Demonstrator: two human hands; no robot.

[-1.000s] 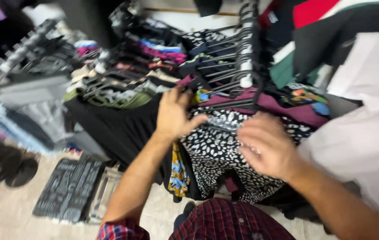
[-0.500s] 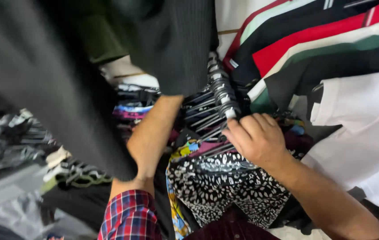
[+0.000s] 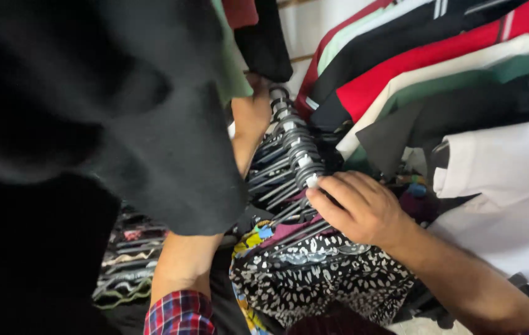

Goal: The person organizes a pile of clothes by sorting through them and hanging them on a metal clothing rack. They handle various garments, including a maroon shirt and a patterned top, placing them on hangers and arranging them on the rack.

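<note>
My right hand point(image 3: 360, 208) rests on a row of dark plastic hangers point(image 3: 289, 167), its fingers curled over the near ones above a black-and-white spotted garment point(image 3: 320, 276). My left hand point(image 3: 251, 111) reaches up past the hangers toward the far end of the row. A black hanging garment point(image 3: 103, 105) covers most of that hand, so its fingers are hidden. A colourful patterned garment point(image 3: 249, 242) peeks out left of the spotted one. My left sleeve point(image 3: 177, 313) is red and blue plaid.
Red, white, green and black clothes point(image 3: 438, 68) hang at the upper right, with a white garment point(image 3: 506, 198) at the right edge. More hangers with clothes point(image 3: 125, 273) lie at the lower left.
The view has tilted up and closer to the rack. My left hand has risen from the pile into the hanging clothes. My right hand has moved onto the hangers.
</note>
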